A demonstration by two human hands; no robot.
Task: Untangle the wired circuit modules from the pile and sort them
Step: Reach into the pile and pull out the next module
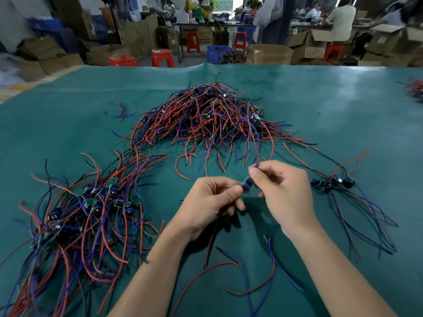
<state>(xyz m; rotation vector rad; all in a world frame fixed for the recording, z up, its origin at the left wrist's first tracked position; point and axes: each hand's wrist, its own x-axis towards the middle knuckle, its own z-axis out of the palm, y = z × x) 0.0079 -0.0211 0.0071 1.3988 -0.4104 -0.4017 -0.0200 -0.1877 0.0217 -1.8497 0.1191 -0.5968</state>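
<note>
A big tangled pile of circuit modules [206, 115] with red, blue and black wires lies at the middle of the green table. My left hand [210, 202] and my right hand [283, 191] together hold one small blue-and-black module [247, 182] just above the table. My right thumb and forefinger pinch its wires, which run up toward the pile. More wires hang below my left hand. A sorted heap of modules [91, 207] lies at the left. A small row of modules [332, 181] lies at the right.
The green mat [343, 106] covers the table. Another wire bundle [415, 88] sits at the far right edge. Beyond the table stand red stools [162, 57], cardboard boxes, a blue crate [217, 53] and seated people.
</note>
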